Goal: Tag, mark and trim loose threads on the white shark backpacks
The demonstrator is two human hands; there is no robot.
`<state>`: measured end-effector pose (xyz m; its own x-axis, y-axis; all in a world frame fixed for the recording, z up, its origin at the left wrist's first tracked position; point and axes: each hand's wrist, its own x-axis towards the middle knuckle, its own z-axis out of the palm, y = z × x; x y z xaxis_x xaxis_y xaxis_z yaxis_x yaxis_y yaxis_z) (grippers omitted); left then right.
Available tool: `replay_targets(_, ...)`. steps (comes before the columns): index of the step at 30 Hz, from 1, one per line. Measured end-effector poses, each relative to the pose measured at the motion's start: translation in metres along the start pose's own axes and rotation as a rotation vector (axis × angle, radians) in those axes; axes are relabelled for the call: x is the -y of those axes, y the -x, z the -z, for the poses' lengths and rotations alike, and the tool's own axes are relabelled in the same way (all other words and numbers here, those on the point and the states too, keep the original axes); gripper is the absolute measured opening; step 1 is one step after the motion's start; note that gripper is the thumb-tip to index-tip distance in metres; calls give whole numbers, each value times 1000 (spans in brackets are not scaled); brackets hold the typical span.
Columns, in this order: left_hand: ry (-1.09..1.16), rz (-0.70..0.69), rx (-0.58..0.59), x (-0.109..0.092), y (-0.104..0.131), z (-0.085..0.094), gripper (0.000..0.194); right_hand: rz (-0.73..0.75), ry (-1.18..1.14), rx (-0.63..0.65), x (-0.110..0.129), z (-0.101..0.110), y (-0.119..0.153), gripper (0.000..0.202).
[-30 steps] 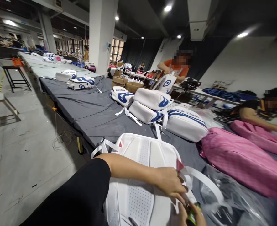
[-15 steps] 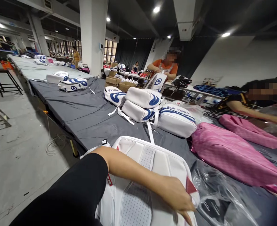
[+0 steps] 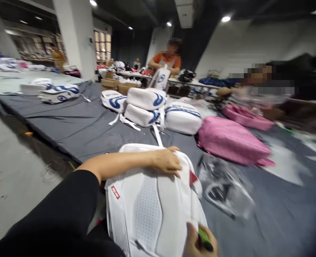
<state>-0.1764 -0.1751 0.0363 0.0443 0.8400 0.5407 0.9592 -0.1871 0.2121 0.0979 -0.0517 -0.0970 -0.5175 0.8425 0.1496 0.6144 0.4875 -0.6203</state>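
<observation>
A white backpack (image 3: 171,210) lies back panel up in front of me, with a grey dotted mesh strip, a red label and a red corner patch. Across its upper part reaches my left arm, and my left hand (image 3: 167,161) is closed on the padded back near the top, fingers bent. My right hand (image 3: 201,244) is low at the bag's right side, partly cut off by the frame. It is closed around a small green tool with a black end (image 3: 205,238), whose kind I cannot make out.
Several white and blue backpacks (image 3: 183,119) stand beyond on the dark-covered table (image 3: 77,139). To the right are a pink bag (image 3: 233,141) and a crumpled clear plastic bag (image 3: 227,189). A co-worker in orange (image 3: 163,60) stands behind; another person (image 3: 254,80) is at the right.
My left hand has moved from the bag's lower right up to its top. My right hand has come into view with the green tool. The camera view has turned right.
</observation>
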Motion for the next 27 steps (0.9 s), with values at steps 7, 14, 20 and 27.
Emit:
replay_targets(7,-159,-54,169,-12,17,-3,29,152,-150,-121,24,2,11,47)
replay_targets(14,-309,-66,167,-50,31,-36,32,187,-617,-192,78,38,17,26)
replay_targets(20,-301,40,87,-49,37,-49,27,-27,-747,172,99,28,13,36)
replay_targets(27,-280,-76,-219,-50,60,-76,17,-17,-723,65,100,18,3,29)
